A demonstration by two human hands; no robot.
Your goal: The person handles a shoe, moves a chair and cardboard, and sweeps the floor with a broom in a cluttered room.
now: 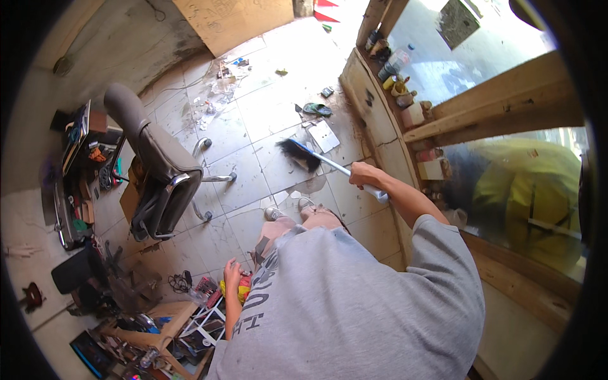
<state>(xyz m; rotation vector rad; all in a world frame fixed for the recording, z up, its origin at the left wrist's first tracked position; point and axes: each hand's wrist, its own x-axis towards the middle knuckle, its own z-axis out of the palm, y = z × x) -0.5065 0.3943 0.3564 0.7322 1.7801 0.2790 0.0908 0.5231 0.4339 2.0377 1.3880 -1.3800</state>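
Note:
My right hand (366, 175) is closed around the pale handle of a broom (334, 165), with the arm stretched forward. The dark bristles touch the tiled floor ahead of my shoes, close to a white flat sheet (323, 136). Beyond that sheet lies a green slipper (316, 109). Low at my left side hangs my left hand (232, 273), its fingers loosely apart and nothing visible in them. A yellow and red plastic bag (238, 290) shows just below it, partly hidden by my arm.
A brown office chair (166, 158) on casters stands to the left. Scraps of litter (208, 114) are scattered over the far floor. Bottles (396, 63) line the ledge on the right. A wooden frame (161, 326) with cluttered parts is at the lower left.

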